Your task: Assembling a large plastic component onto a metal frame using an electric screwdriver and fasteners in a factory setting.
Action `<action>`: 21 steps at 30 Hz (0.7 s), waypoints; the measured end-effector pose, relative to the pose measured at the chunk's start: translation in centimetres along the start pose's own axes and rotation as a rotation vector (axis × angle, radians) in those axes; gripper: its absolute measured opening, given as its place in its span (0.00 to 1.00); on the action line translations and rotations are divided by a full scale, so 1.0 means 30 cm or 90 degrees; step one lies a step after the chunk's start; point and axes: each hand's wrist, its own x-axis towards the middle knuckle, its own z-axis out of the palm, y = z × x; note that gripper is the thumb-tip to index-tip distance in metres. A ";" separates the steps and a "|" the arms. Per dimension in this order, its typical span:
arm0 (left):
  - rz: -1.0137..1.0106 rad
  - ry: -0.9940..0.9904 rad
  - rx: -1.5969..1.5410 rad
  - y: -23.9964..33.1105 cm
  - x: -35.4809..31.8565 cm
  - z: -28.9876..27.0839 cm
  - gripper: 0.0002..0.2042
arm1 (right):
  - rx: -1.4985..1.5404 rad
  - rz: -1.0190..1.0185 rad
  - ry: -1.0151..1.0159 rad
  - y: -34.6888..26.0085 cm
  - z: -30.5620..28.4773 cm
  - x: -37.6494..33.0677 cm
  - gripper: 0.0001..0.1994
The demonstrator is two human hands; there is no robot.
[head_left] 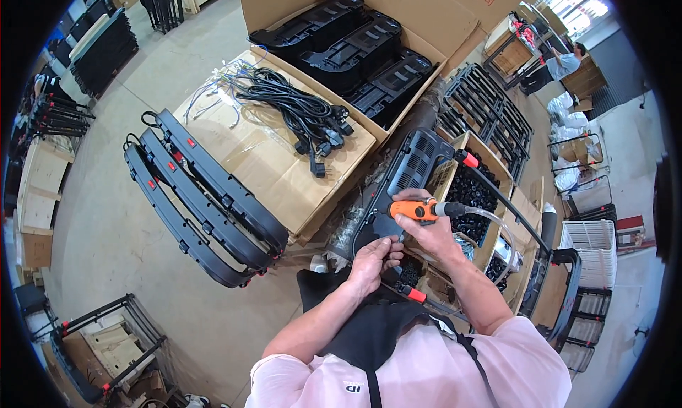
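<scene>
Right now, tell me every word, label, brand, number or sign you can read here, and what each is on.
I won't copy out wording, but here is where it stands.
Large cardboard box: red printed characters near the top edge of the picture.
Pink shirt: dark letters on the front, with fainter marks beside them too small to read.
Orange power tool: any marking is too small to read.

Pink short-sleeved shirt [433, 369], dark chest marking [353, 389], black strapped apron [369, 337]
</scene>
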 end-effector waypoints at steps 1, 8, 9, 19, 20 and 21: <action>0.004 0.000 -0.006 -0.001 0.000 -0.005 0.14 | -0.053 -0.008 -0.010 -0.007 0.006 0.003 0.20; 0.017 0.012 -0.023 -0.024 0.026 -0.036 0.14 | -0.062 -0.016 -0.019 0.002 0.029 0.026 0.19; 0.016 0.027 -0.026 -0.022 0.028 -0.032 0.14 | -0.063 -0.018 -0.017 0.016 0.027 0.032 0.19; 0.060 0.075 -0.178 -0.018 0.062 -0.033 0.15 | 0.128 0.024 0.056 -0.063 -0.048 -0.119 0.29; 0.062 0.077 -0.191 -0.016 0.068 -0.040 0.15 | 0.148 0.036 0.049 -0.060 -0.050 -0.138 0.29; 0.057 0.077 -0.189 -0.010 0.068 -0.035 0.15 | 0.149 0.038 0.054 -0.054 -0.053 -0.155 0.29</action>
